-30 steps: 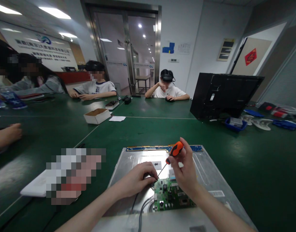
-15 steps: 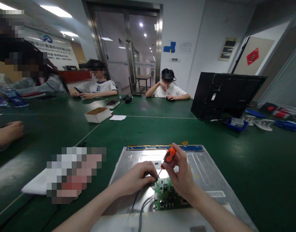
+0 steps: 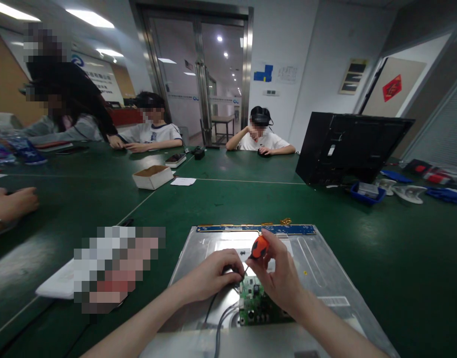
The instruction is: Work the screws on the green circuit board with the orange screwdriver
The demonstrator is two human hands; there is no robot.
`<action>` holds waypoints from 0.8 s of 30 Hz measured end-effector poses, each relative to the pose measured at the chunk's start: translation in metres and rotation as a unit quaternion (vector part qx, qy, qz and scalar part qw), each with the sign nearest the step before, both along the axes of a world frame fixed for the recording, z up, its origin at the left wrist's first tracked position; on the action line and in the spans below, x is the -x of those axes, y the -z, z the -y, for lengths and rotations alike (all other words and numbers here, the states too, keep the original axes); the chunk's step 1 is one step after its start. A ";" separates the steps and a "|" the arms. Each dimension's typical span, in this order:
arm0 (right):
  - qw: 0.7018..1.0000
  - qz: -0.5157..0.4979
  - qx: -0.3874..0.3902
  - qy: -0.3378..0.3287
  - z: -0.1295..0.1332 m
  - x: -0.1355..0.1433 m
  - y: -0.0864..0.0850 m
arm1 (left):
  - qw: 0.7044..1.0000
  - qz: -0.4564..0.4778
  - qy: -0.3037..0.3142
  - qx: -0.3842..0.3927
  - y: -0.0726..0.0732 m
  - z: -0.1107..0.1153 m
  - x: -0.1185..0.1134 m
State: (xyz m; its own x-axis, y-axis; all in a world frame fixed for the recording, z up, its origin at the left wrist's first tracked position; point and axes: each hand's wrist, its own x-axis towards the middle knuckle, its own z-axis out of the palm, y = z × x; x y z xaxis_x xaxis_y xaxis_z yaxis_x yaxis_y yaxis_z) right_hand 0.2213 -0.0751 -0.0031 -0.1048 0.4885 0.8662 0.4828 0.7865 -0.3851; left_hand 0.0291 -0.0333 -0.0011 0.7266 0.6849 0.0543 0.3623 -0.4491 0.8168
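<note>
A flat metal panel lies in front of me, with a blue strip along its far edge and a green circuit board on it. My right hand pinches an orange and black screwdriver, tilted, its shaft reaching down to the board's upper left corner. Beside that tip, my left hand is closed at the same corner, fingers curled over something dark that is mostly hidden. Dark cables run from there and from the board's left side towards me.
At the right stand a black monitor and a blue tray. An open white box sits ahead to the left. A white item lies left of the panel. Another person's hand rests at the far left; several people are around the table.
The screwdriver handle in my right hand has dropped slightly and tipped, and my right fingers have shifted around it. My left hand stays at the board's corner. A standing person at the left has moved rightward.
</note>
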 end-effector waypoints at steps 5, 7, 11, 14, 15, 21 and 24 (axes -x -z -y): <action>0.998 0.010 0.033 -0.050 0.001 -0.002 -0.001 | 1.000 -0.002 0.011 -0.005 0.002 -0.003 0.002; 0.997 0.013 0.042 -0.069 0.001 -0.003 -0.001 | 1.000 -0.003 0.017 -0.002 0.003 -0.004 0.003; 0.997 0.026 0.037 -0.068 0.002 -0.003 -0.003 | 1.000 -0.004 0.018 -0.005 0.004 -0.004 0.004; 0.998 0.034 0.025 -0.046 0.002 -0.002 -0.002 | 1.000 -0.006 0.017 -0.006 0.003 -0.003 0.004; 0.998 0.034 0.022 -0.041 0.002 -0.002 -0.002 | 1.000 -0.008 0.016 -0.004 0.002 -0.003 0.004; 0.998 0.035 0.017 -0.039 0.002 -0.001 -0.004 | 1.000 -0.016 0.013 -0.006 0.002 -0.002 0.004; 0.999 0.039 0.012 -0.031 0.002 -0.001 -0.006 | 1.000 -0.011 0.012 -0.006 0.002 -0.002 0.004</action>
